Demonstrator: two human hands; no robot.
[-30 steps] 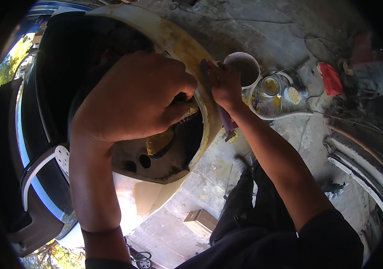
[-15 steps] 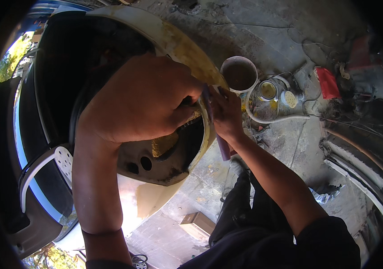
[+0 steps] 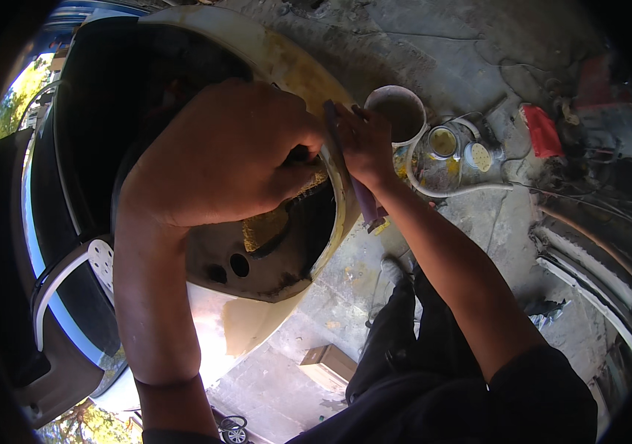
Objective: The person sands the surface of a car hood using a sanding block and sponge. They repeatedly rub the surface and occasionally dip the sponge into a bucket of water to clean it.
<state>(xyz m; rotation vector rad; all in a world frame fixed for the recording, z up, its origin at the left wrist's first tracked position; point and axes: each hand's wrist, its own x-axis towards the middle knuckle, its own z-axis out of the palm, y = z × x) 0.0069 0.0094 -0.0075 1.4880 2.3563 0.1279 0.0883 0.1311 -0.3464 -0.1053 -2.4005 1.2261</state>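
My right hand [image 3: 364,146] holds a long, narrow sanding block with purple-brown sandpaper [image 3: 364,200] against the outer curve of a car body panel [image 3: 297,70]. The panel is off-white with yellowish filler patches. My left hand [image 3: 234,155], large and close to the camera, is curled at the inner side of the panel's rim; what its fingers close on, if anything, is hidden. Below that hand a dark opening in the body shows round holes and a yellow foam-like lump [image 3: 266,231].
On the stained concrete floor, right of the panel, stand a bucket [image 3: 399,96], an open can [image 3: 443,143] and a round perforated sander [image 3: 478,157] with a pale hose [image 3: 471,192]. Farther right lie a red packet [image 3: 542,132] and long trim pieces [image 3: 590,296]. A cardboard box [image 3: 328,366] sits near my legs.
My right hand and the sanding block have slid away from me along the panel's edge, slightly leftward. My left hand stays near the rim, shifted a little left in view.
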